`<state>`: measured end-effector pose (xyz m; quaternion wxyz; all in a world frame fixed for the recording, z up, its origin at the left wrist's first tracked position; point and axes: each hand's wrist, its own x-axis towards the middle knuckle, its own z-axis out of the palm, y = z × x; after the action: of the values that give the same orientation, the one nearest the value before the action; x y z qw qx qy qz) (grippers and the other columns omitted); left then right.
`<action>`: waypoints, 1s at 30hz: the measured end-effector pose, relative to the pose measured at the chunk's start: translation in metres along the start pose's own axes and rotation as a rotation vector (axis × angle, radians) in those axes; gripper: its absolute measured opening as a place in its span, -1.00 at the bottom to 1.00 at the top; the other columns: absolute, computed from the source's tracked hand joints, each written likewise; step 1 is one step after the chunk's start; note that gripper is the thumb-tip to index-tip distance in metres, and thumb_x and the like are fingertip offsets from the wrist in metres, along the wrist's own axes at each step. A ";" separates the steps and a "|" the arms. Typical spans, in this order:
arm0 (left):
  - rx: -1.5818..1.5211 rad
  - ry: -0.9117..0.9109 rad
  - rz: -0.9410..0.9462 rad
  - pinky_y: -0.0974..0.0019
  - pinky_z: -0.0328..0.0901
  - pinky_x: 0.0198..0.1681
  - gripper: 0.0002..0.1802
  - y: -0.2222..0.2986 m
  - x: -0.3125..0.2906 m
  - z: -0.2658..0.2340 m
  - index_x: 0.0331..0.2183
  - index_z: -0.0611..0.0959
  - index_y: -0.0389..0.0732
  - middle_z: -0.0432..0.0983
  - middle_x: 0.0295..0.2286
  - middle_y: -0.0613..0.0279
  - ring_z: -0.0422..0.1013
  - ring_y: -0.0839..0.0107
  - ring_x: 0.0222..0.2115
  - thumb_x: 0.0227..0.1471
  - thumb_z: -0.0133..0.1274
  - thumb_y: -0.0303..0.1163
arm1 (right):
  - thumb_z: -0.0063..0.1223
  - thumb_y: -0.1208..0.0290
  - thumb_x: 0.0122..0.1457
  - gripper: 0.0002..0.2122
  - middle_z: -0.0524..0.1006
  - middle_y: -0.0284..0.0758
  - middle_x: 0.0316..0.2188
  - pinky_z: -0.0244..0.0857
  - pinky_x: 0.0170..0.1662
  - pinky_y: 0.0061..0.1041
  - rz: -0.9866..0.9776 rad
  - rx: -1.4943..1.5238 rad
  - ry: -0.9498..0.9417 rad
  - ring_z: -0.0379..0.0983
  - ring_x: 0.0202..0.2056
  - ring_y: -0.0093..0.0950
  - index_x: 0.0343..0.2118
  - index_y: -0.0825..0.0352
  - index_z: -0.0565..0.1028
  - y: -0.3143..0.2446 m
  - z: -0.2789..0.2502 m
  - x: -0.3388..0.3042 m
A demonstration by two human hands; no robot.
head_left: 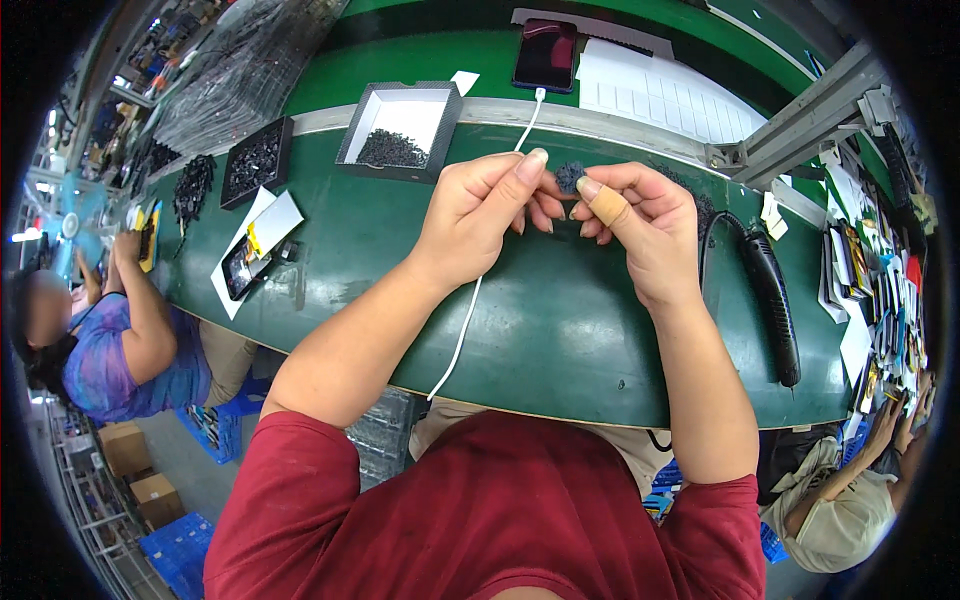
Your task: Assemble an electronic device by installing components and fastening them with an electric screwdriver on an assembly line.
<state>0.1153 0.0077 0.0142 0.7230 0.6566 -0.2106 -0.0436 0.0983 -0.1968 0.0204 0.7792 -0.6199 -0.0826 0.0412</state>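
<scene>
Both hands are raised over the green worktable (pixel 520 330), their fingertips almost meeting. Between them sits a small dark, round piece with a ragged edge (pixel 569 177). My right hand (pixel 645 222), with a tan bandage (pixel 608 207) around the thumb, pinches this piece between thumb and index finger. The left hand (pixel 485 210) is closed beside it, thumb pressed against curled fingers. Anything inside those left fingers is hidden or too small to name. A white cable (pixel 467 325) passes beneath the left hand.
Small black parts fill a white-lined box (pixel 357 125) and a black tray (pixel 284 135). A phone (pixel 545 55) lies at the back, beside white sheets (pixel 650 90). On the right are a black corded handheld tool (pixel 770 290) and a metal frame (pixel 800 120). Co-workers sit at both sides.
</scene>
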 end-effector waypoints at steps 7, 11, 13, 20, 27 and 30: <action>-0.187 0.012 0.027 0.48 0.41 -0.41 -0.83 0.008 -0.001 -0.001 -0.20 0.64 -0.28 0.64 -0.35 0.25 0.54 0.56 -0.45 0.16 0.25 -0.50 | 0.31 0.44 0.22 -0.87 0.59 -0.41 -0.47 0.34 -0.37 -0.69 -0.059 -0.195 0.054 0.47 -0.47 -0.67 -0.33 0.36 0.55 -0.002 0.010 -0.008; -0.322 0.492 0.143 0.49 0.36 -0.48 -0.80 0.073 -0.022 -0.036 -0.20 0.65 -0.23 0.64 -0.40 0.23 0.54 0.52 -0.52 0.19 0.23 -0.34 | 0.26 0.46 0.25 -0.90 0.57 -0.44 -0.50 0.30 -0.41 -0.72 -0.090 -0.251 0.041 0.44 -0.50 -0.71 -0.33 0.34 0.55 0.013 0.002 -0.004; -0.171 0.623 0.174 0.49 0.40 -0.45 -0.75 0.101 -0.062 -0.078 -0.13 0.67 -0.22 0.64 -0.40 0.25 0.55 0.53 -0.49 0.19 0.24 -0.32 | 0.26 0.47 0.26 -0.91 0.56 -0.45 -0.50 0.29 -0.41 -0.72 -0.091 -0.261 -0.018 0.43 -0.50 -0.71 -0.33 0.34 0.56 0.017 0.007 -0.005; 0.527 1.194 -0.245 0.53 0.28 -0.50 -0.74 0.085 -0.187 -0.307 -0.17 0.71 -0.19 0.67 -0.36 0.32 0.49 0.60 -0.49 0.16 0.27 -0.26 | 0.25 0.50 0.26 -0.92 0.55 -0.46 -0.50 0.31 -0.40 -0.72 -0.085 -0.281 -0.122 0.42 -0.48 -0.74 -0.32 0.37 0.57 0.023 0.006 0.000; 0.903 1.343 -0.453 0.38 0.47 -0.33 -0.71 0.042 -0.217 -0.418 -0.14 0.76 -0.25 0.71 -0.37 0.23 0.61 0.46 -0.42 0.21 0.18 -0.26 | 0.24 0.50 0.25 -0.92 0.56 -0.45 -0.49 0.33 -0.39 -0.71 -0.056 -0.300 -0.152 0.43 -0.48 -0.73 -0.31 0.39 0.57 0.024 0.006 0.005; 0.756 1.273 -0.359 0.38 0.46 -0.28 -0.66 0.036 -0.230 -0.415 -0.04 0.70 -0.31 0.70 -0.29 0.16 0.61 0.43 -0.34 0.24 0.13 -0.31 | 0.25 0.49 0.24 -0.91 0.56 -0.46 -0.49 0.34 -0.39 -0.71 -0.039 -0.317 -0.163 0.43 -0.48 -0.73 -0.30 0.39 0.58 0.028 0.007 0.006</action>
<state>0.0494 0.4767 -0.0281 0.4127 0.7821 0.3563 0.3017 0.1037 -0.1832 -0.0046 0.6631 -0.7278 -0.1630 0.0627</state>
